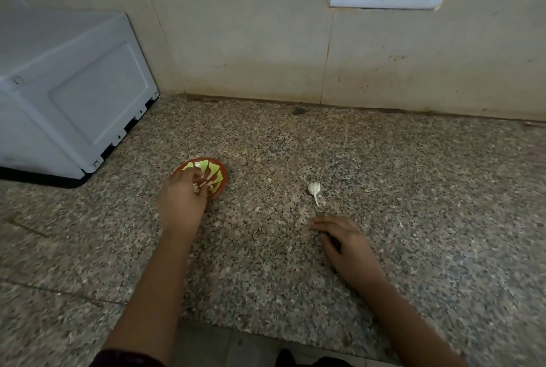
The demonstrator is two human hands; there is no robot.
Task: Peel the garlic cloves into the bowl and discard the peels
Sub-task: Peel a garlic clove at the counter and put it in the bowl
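- Left hand (180, 198) dips into the bowl (217, 173), fingers curled over pale garlic cloves (195, 188); whether it grips them, I cannot tell.
- Right hand (345, 244) lies slack on the counter (266, 263).
- A stemmed garlic piece (313, 188) sits near it.

Scene is lit evenly by soft, dimmish ambient light w/ no glare, only faint shadows are cast on the table (413, 177), wall (251, 41) joints are bowed by wide-angle distortion, & btm corners are smeared by blur.
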